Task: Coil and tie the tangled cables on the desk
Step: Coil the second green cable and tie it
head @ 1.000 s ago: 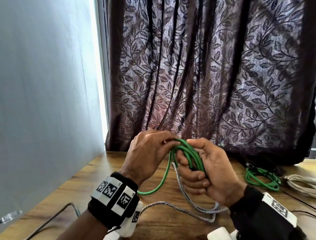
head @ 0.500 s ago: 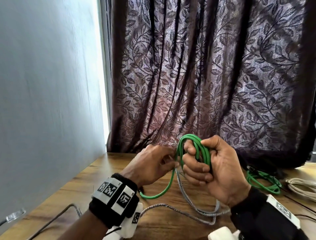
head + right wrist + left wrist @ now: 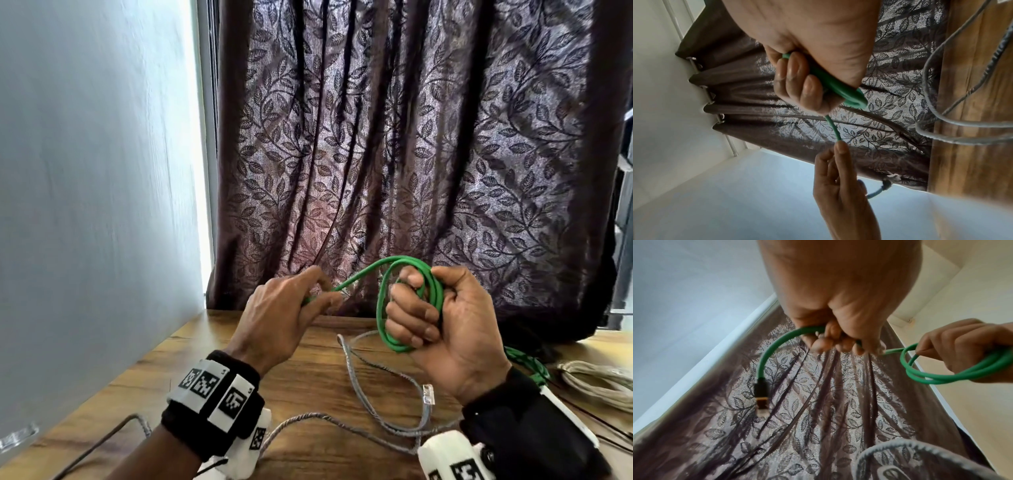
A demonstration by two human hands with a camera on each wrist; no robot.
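My right hand (image 3: 455, 322) curls tight round the smooth green cable (image 3: 407, 308), wound in oval loops and held above the wood-grain surface (image 3: 308, 387). My left hand (image 3: 281, 318) pinches its free strand, whose black-and-gold plug (image 3: 761, 395) dangles. A grey braided cable (image 3: 356, 377) snakes flat below.

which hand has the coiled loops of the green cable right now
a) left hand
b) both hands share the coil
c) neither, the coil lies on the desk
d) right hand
d: the right hand has its fingers curled round the loops of the green cable, while the left hand grips only the free end that leads off the coil, its plug dangling below in the left wrist view.
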